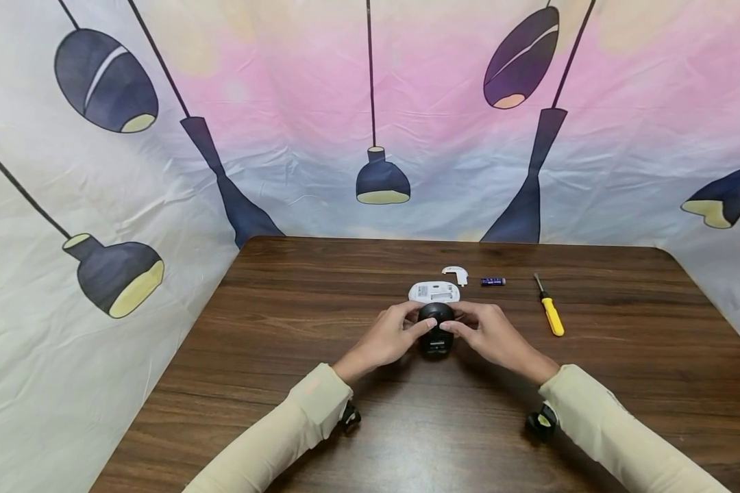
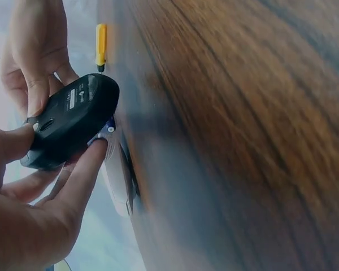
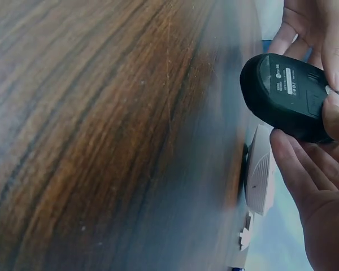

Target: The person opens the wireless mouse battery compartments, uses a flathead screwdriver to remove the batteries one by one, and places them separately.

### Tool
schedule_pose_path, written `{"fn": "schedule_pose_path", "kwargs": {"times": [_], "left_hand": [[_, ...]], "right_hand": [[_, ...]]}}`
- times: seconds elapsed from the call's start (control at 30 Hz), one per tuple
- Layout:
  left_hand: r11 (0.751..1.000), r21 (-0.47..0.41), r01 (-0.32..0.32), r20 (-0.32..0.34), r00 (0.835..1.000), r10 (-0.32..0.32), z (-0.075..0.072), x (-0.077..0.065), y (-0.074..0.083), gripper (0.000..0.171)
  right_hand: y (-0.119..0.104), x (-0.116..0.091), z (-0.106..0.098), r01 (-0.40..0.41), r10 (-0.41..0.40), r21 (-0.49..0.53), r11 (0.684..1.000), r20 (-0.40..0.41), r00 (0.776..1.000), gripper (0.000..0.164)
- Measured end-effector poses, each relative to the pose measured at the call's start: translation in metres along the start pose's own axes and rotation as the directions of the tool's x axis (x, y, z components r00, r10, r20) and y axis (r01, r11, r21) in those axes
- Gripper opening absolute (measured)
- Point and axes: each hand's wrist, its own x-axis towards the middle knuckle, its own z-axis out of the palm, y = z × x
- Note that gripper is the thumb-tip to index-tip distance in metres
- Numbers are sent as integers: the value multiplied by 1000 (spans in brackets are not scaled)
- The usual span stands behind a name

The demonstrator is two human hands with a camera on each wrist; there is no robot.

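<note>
Both hands hold a black computer mouse [image 1: 436, 342] above the table, its underside with a printed label facing up toward me. My left hand [image 1: 401, 329] grips one side, thumb on the underside and fingers beneath. On the opposite side my right hand [image 1: 484, 330] grips it the same way, its thumb close to the left thumb. Both wrist views show the thumbs pressing near one end of the black mouse [image 2: 73, 121]. Just behind lies a white mouse [image 1: 434, 292], upturned with its battery slot uncovered.
Beyond the white mouse lies its white cover [image 1: 456, 274]. A dark blue battery [image 1: 492, 281] is to the right of that. Farther right rests a screwdriver [image 1: 551, 315] with a yellow handle. All lie on the brown wooden table [image 1: 284, 301], with a printed cloth behind.
</note>
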Motion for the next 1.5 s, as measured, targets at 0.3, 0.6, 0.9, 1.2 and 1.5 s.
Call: {"fn": "schedule_pose_path", "kwargs": {"times": [0.3, 0.6, 0.9, 1.2, 1.5], "left_hand": [[970, -217, 110, 11, 994, -111, 4, 2, 2, 44], [932, -333, 146, 47, 989, -138, 4, 1, 1, 45], [899, -381, 216, 95, 976, -194, 3, -2, 3, 50], [895, -388, 219, 114, 975, -190, 2, -3, 5, 44], [890, -399, 222, 120, 975, -189, 4, 0, 2, 45]], "right_hand": [[-2, 0, 1, -48, 49, 24, 999, -46, 998, 41], [-5, 3, 2, -39, 43, 115, 993, -32, 999, 44], [-9, 5, 2, -79, 78, 169, 983, 9, 997, 43], [-13, 10, 3, -134, 136, 191, 972, 6, 991, 37], [-9, 11, -3, -137, 139, 45, 990, -36, 990, 34]]}}
